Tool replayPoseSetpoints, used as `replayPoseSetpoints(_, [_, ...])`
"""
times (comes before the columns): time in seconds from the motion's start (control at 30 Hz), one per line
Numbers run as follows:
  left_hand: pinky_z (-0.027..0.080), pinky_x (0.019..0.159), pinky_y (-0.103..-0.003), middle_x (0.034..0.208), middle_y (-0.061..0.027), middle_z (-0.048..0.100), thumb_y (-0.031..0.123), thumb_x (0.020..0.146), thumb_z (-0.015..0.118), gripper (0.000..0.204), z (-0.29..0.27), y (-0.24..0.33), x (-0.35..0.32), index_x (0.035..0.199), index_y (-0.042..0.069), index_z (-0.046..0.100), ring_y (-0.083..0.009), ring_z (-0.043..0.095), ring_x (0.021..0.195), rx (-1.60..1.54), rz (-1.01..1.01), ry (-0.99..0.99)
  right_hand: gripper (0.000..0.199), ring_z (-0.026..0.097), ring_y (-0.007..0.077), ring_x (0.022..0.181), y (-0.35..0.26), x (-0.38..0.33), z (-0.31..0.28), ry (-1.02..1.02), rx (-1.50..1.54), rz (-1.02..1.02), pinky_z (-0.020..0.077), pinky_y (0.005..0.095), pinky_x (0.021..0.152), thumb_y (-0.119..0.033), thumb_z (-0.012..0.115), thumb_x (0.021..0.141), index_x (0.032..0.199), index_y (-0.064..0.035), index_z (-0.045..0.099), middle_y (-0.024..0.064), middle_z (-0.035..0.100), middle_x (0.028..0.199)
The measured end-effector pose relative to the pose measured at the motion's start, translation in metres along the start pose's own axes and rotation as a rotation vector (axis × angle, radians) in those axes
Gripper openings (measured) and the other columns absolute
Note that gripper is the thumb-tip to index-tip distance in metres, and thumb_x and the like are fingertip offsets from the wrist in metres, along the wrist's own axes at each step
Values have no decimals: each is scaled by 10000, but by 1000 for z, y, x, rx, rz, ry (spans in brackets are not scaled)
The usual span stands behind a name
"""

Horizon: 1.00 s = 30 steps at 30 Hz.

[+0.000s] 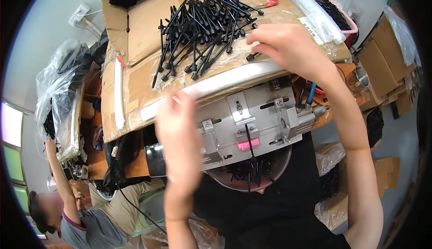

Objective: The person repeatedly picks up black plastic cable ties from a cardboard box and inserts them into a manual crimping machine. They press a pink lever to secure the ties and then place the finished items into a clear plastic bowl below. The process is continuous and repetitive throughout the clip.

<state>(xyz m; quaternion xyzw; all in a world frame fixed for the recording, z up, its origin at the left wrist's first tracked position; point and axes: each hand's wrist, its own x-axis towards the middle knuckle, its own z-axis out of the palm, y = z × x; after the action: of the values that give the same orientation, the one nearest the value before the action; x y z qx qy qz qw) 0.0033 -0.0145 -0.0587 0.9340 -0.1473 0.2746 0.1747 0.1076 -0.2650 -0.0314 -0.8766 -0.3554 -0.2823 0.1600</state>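
My right hand (290, 46) reaches over a cardboard sheet (139, 82), at the right edge of a pile of thin black rods with knobbed ends (202, 24). Its thumb and forefinger are curved and apart. Just below the fingertips lies a single knobbed black rod (251, 57). My left hand (177, 132) is smeared by motion above the left end of a metal fixture (229, 132); whether it holds anything is unclear. Toward the fixture's front, a black rod (249, 136) stands out beside a pink piece (249, 144).
A bowl (288, 161) of black pieces sits below the fixture. White padded strips (234, 76) edge the cardboard. At far right back is a pink basket (353, 24); a metal cup (361, 77) stands nearer. Another person (96, 222) works at left beside plastic-wrapped goods (63, 73).
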Motion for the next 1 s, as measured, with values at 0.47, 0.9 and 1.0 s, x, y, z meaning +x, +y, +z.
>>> replayPoseSetpoints(0.47, [388,607,-202,865,70,523,223,1013,558,287,-40,-117,123,1247,58,584,-37,405,679,-1328,-454,-297,141,644,108,596,3,61,7,-246,662,223,485,258,520,-114,658,888,962,5,676,82,681,719])
replayPoseSetpoints(0.9, [486,752,-282,956,-80,648,-80,831,645,252,-23,6,-12,1059,27,644,-167,581,823,-622,-111,-37,322,660,94,807,20,-14,-58,251,1099,414,424,166,454,-221,547,1014,1221,25,575,128,678,1001])
replayPoseSetpoints(1.0, [487,782,-351,1009,-130,608,-78,777,681,523,-13,51,-93,1284,15,589,-280,571,873,-352,-17,-134,349,660,102,793,-16,-26,-56,210,1297,413,426,146,451,-239,521,1027,1249,30,539,124,664,969])
